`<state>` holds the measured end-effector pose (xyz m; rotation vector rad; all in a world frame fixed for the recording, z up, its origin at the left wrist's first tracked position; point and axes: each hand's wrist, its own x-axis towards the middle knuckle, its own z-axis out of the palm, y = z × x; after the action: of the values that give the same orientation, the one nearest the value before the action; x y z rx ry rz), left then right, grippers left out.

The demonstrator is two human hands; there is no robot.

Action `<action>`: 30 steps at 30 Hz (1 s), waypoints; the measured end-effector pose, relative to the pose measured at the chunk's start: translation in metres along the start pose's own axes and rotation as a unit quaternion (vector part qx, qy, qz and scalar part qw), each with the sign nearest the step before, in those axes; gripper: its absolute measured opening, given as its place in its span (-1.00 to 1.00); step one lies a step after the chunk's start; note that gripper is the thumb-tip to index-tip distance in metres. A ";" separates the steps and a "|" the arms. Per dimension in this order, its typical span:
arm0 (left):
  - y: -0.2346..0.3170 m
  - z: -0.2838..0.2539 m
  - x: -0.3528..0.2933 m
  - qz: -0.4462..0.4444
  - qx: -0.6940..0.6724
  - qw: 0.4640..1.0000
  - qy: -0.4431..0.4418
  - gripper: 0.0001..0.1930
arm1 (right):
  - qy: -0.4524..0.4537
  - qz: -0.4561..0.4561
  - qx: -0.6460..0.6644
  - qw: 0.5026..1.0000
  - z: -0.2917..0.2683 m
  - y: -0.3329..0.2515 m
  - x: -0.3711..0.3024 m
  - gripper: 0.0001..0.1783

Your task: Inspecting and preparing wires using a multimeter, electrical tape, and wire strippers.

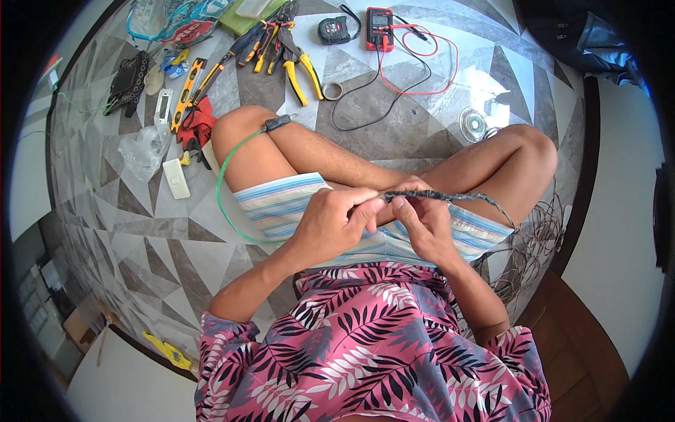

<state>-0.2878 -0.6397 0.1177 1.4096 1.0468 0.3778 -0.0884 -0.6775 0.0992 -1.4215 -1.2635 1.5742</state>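
Held across my lap is a twisted cable point(460, 198), its middle part wrapped in what looks like black electrical tape. My left hand point(329, 224) pinches the wrapped part's left end between thumb and fingers. Close beside it, my right hand point(430, 228) grips the same wrapped stretch, thumb on the near side and fingers behind. From there the cable runs right, over my thigh, toward a tangle of thin brown wires point(538, 243) on the floor. A green cord point(222, 184) curves past my left thigh; its dark plug point(278, 122) rests on my left leg.
Pliers with yellow handles point(302, 77), a tape measure point(334, 30), a red multimeter point(380, 29) with leads and a tape roll point(332, 90) lie ahead. Leftward are an orange level point(187, 95), red gloves point(197, 125), a white switch plate point(176, 178) and a plastic bag point(144, 151).
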 end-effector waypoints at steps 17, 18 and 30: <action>-0.014 0.013 0.000 0.163 0.182 0.953 0.176 -0.65 | -0.062 0.143 0.073 0.985 -0.013 -0.077 -0.029 -0.53; -0.013 0.014 -0.002 0.160 0.181 0.955 0.174 -0.66 | -0.058 -0.007 -0.164 0.985 -0.019 -0.082 -0.033 -0.52; -0.003 0.006 -0.007 0.181 0.159 0.959 0.152 -0.83 | -0.092 -0.307 -0.342 0.883 -0.018 -0.053 0.026 -0.84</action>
<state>-0.2884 -0.6492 0.1172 1.8832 1.1289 0.7370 -0.0830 -0.6329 0.1418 -1.0619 -2.2638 0.8603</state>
